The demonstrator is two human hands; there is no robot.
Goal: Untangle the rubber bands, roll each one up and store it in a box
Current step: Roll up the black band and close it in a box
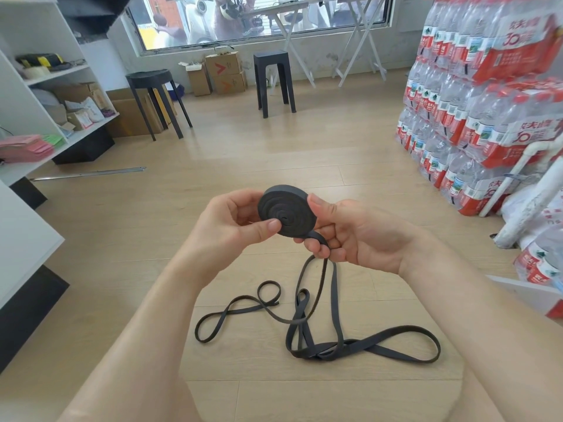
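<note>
A flat black rubber coil (286,212), wound into a tight spiral disc with a matte, smooth face, is held in the air between both hands, above the far edge of the counter (304,394). The left hand (237,228) has its grip pinched on the coil: the thumb presses the centre of the spiral and the fingers curl behind it. The right hand (353,236) sets its thumb against the coil's right rim, and its fingers curl round the unrolled tail just under the disc. That tail drops as a thin flat strap to the loose bands (320,345), a dark tangle of long, narrow loops lying on the round, pale wood-grain counter, one loop reaching left and a wider one right. Beyond lies a light plank floor (243,153). Far off stand two black stools (270,56), a white shelf (58,73) at the left, and stacked shrink-wrapped bottle packs (487,102) with red labels at the right.
</note>
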